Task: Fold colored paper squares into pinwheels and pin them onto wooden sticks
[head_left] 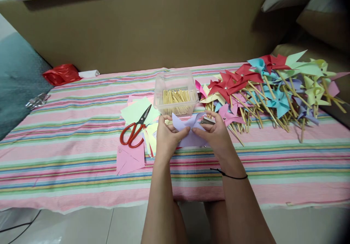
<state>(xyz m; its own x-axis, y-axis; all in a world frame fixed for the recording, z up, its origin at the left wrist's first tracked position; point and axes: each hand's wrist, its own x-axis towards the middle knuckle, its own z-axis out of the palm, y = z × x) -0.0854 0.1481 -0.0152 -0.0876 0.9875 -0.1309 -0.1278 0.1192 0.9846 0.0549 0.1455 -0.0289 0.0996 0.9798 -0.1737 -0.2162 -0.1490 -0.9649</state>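
One lilac paper sheet (pixel 190 140) between the fingers (pixel 164 119) of both hands (pixel 167 137) (pixel 219 136), in a pinch.

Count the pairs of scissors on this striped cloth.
1: red-handled scissors, lying partly on the colored paper sheets, left of the clear plastic box. Any under the paper pinwheels would be hidden.

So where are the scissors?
Scissors: head view, left of the left hand, blades over the green paper, handles at the far edge of the pink square.

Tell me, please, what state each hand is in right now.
Left hand: closed, holding the purple paper, thumb near its middle.
Right hand: closed, holding the same paper's right side.
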